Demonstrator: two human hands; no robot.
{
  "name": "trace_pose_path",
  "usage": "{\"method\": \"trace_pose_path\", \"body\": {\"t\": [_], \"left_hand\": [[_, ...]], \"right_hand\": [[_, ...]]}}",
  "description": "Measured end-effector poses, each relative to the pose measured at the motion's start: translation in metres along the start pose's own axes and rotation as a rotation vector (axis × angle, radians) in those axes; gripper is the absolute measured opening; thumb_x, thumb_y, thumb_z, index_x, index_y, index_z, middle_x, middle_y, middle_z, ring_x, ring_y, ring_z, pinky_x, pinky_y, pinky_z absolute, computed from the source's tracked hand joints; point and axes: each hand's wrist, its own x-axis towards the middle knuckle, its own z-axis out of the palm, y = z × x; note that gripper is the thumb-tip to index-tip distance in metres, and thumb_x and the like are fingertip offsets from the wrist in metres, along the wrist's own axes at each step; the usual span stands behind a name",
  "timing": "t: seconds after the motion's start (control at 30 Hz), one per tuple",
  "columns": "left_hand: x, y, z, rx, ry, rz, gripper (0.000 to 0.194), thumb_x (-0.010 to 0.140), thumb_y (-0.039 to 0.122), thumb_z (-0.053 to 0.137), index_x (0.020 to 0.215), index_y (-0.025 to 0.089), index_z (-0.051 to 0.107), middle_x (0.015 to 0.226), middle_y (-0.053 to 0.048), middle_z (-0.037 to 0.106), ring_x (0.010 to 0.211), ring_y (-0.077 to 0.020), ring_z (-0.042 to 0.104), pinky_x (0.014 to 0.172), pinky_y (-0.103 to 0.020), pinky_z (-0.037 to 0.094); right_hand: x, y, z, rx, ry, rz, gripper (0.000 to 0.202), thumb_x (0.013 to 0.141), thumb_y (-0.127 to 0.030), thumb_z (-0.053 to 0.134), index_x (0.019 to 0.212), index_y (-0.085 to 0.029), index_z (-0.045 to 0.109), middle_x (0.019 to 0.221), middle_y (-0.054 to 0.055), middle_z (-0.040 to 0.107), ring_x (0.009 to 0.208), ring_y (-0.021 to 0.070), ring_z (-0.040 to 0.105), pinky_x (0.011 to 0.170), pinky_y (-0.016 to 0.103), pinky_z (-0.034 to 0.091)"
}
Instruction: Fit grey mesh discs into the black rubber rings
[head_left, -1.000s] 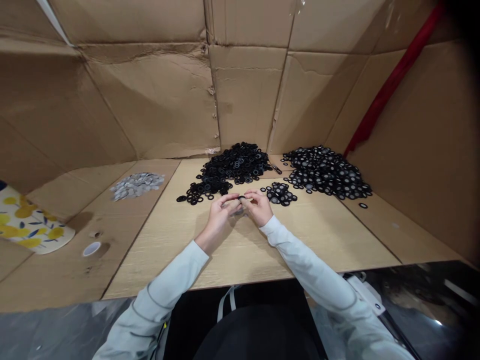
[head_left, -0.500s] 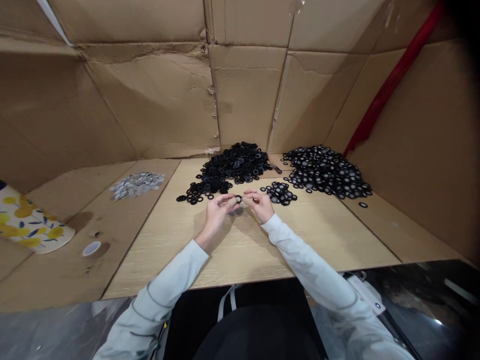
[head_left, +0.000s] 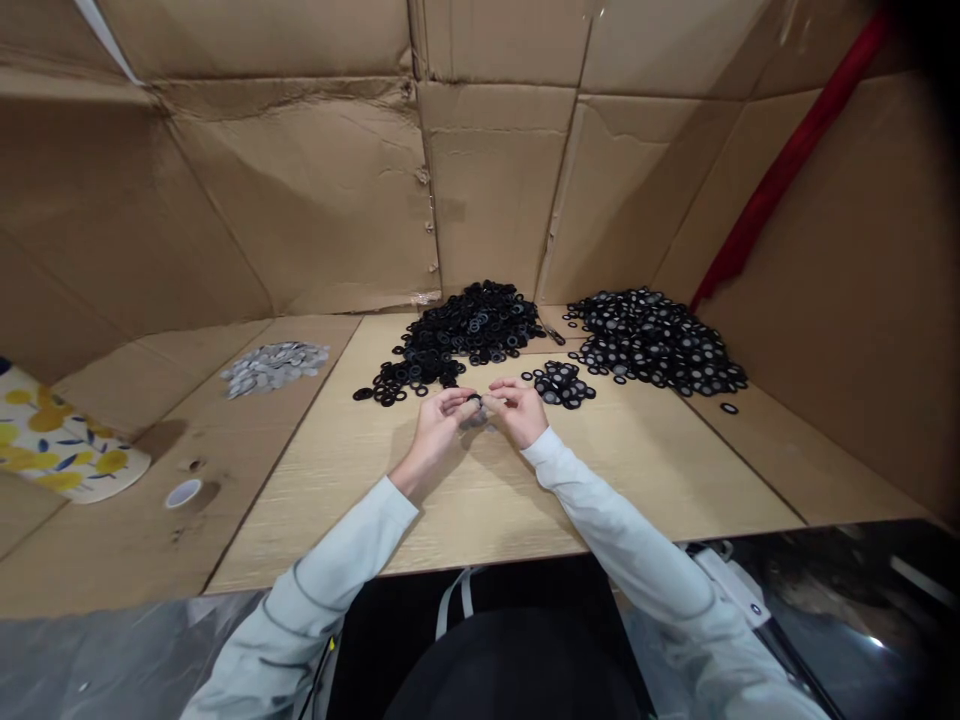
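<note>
Fingertips of my left hand (head_left: 441,420) and my right hand (head_left: 519,410) meet over the middle of the board, both closed on one small black ring (head_left: 474,399). The fingers cover most of that ring. Below them, a few pale discs (head_left: 475,418) lie on the board, partly hidden. Behind my hands rises a large heap of black rings (head_left: 480,320), with loose ones spilling to the left. Just right of my right hand is a small pile of black rings with grey centres (head_left: 562,385).
A bigger heap of grey-centred rings (head_left: 656,340) fills the back right. Silvery discs (head_left: 275,368) are piled at left, near a white round cap (head_left: 184,494) and a lemon-patterned cylinder (head_left: 75,440). A small dark tool (head_left: 553,335) lies between the heaps. Cardboard walls (head_left: 495,190) enclose the table.
Both hands stay at the same spot. The ring between the fingertips has turned and is more covered by the fingers. The view has shifted very slightly.
</note>
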Motion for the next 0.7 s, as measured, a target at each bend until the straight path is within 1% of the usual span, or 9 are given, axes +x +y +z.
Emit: {"method": "trace_pose_path", "body": {"t": [0.13, 0.2, 0.27, 0.33, 0.43, 0.53, 0.7], "left_hand": [[0.001, -0.0003, -0.0009, 0.039, -0.012, 0.014, 0.03, 0.052, 0.021, 0.076, 0.079, 0.013, 0.064, 0.077, -0.008, 0.066, 0.066, -0.0148, 0.06, 0.068, -0.03, 0.046], [0.0012, -0.0006, -0.0002, 0.036, 0.015, 0.011, 0.029, 0.053, 0.019, 0.075, 0.079, 0.012, 0.065, 0.076, -0.008, 0.066, 0.066, -0.0148, 0.06, 0.067, -0.03, 0.047], [0.0006, -0.0006, 0.0013, 0.014, 0.054, 0.013, 0.026, 0.052, 0.014, 0.074, 0.076, 0.012, 0.065, 0.074, -0.007, 0.066, 0.066, -0.0146, 0.06, 0.067, -0.029, 0.047], [-0.0011, 0.0, 0.0031, -0.027, 0.059, -0.003, 0.023, 0.053, 0.011, 0.073, 0.074, 0.012, 0.066, 0.074, -0.007, 0.066, 0.066, -0.0144, 0.06, 0.069, -0.029, 0.047], [-0.0038, 0.0014, 0.0045, -0.162, -0.018, -0.084, 0.019, 0.057, 0.011, 0.07, 0.075, 0.011, 0.067, 0.08, -0.008, 0.068, 0.071, -0.015, 0.062, 0.076, -0.031, 0.047], [-0.004, 0.0009, 0.0032, -0.301, -0.1, -0.16, 0.015, 0.062, 0.011, 0.067, 0.076, 0.012, 0.068, 0.089, -0.009, 0.068, 0.082, -0.0162, 0.062, 0.085, -0.032, 0.045], [0.0008, -0.0068, -0.0022, -0.344, -0.161, -0.221, 0.016, 0.068, 0.016, 0.063, 0.082, 0.014, 0.069, 0.098, -0.008, 0.067, 0.089, -0.0162, 0.061, 0.087, -0.03, 0.046]], "right_hand": [[-0.0019, -0.0035, 0.0002, -0.039, 0.007, -0.025, 0.012, 0.065, -0.029, 0.063, 0.063, -0.018, 0.068, 0.087, 0.008, 0.059, 0.084, 0.0199, 0.057, 0.068, 0.033, 0.047], [-0.0026, -0.0043, 0.0009, -0.024, -0.014, -0.042, 0.013, 0.066, -0.03, 0.063, 0.065, -0.018, 0.068, 0.089, 0.008, 0.059, 0.086, 0.0197, 0.057, 0.07, 0.033, 0.047], [-0.0028, -0.0037, 0.0019, -0.019, -0.028, -0.045, 0.015, 0.064, -0.032, 0.065, 0.067, -0.018, 0.068, 0.091, 0.008, 0.058, 0.089, 0.0201, 0.056, 0.07, 0.033, 0.047], [-0.0022, -0.002, 0.0026, -0.024, -0.021, -0.024, 0.017, 0.061, -0.034, 0.068, 0.068, -0.018, 0.068, 0.092, 0.007, 0.057, 0.09, 0.0206, 0.056, 0.068, 0.032, 0.047], [-0.0003, 0.0004, 0.0018, -0.022, 0.004, 0.007, 0.019, 0.06, -0.035, 0.068, 0.067, -0.018, 0.067, 0.093, 0.007, 0.057, 0.089, 0.0206, 0.056, 0.066, 0.031, 0.047], [0.0008, 0.0011, 0.0001, -0.029, -0.009, -0.024, 0.018, 0.062, -0.035, 0.066, 0.068, -0.018, 0.067, 0.094, 0.007, 0.055, 0.092, 0.0206, 0.055, 0.067, 0.031, 0.047], [-0.0004, 0.0023, 0.0, -0.073, -0.039, -0.092, 0.015, 0.065, -0.033, 0.063, 0.07, -0.019, 0.065, 0.096, 0.007, 0.052, 0.097, 0.02, 0.051, 0.07, 0.031, 0.047]]}}
